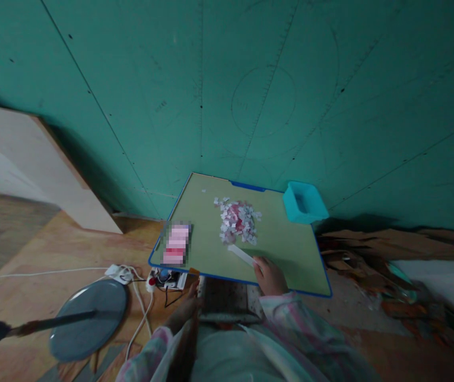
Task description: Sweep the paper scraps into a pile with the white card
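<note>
At far left, a pale board [47, 164] leans against the green wall [151, 79]. Below it, a round grey disc [105, 297] sits low, near a white power strip [119, 274] with white cables [147, 313] trailing across the floor [79, 246].

The person's left hand [186, 307] is just below the front edge of the blue-rimmed counter [290, 254]; whether its fingers are spread or closed on something cannot be told. Above that hand, a pink-and-white rectangular item [176, 244], pixelated past identifying, lies at the counter's left end.

Farther right, 1 loose heap of white and pink paper scraps [237, 220] covers the middle of the counter, with 1 stray scrap [203, 190] well apart toward the back left. The right hand [270, 277] pinches the near end of a flat white strip [239, 254] between its fingers; the strip's far tip points left, at the heap's front edge.

A turquoise plastic basin [313, 215] stands at the back right corner. Beyond, flattened cardboard [386, 244] is piled along the wall.
</note>
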Demonstrator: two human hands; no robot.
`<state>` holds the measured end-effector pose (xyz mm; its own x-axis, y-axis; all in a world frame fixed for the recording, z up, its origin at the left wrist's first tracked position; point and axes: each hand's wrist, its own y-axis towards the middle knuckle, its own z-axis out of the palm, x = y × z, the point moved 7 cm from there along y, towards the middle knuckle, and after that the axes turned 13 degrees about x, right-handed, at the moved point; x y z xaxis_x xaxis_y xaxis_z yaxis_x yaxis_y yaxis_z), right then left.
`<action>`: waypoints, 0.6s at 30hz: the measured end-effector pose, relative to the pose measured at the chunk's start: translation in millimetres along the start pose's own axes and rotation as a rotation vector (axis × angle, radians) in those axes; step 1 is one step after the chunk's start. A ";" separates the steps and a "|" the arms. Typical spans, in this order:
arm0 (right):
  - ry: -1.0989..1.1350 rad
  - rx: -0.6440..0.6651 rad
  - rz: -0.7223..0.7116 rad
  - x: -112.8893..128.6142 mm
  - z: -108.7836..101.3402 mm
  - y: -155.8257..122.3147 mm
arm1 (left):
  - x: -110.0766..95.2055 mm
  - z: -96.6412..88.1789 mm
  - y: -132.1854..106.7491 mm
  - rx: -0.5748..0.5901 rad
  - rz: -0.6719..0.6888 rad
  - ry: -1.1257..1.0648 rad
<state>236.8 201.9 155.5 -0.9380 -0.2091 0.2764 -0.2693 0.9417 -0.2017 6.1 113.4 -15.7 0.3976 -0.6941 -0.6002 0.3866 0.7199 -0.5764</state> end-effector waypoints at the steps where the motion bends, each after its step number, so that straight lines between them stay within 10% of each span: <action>1: 0.002 -0.007 -0.006 -1.0 0.2 -2.2 | -1.9 1.3 -1.2 -0.008 -0.007 0.030; 18: 0.069 -0.060 0.182 -43.4 -10.7 -12.8 | -2.5 3.2 -0.9 -0.034 -0.001 0.047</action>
<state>283.4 201.7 156.2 -0.9524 -0.0175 0.3044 -0.0814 0.9767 -0.1987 7.4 114.5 -12.0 0.3575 -0.6945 -0.6244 0.3579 0.7194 -0.5953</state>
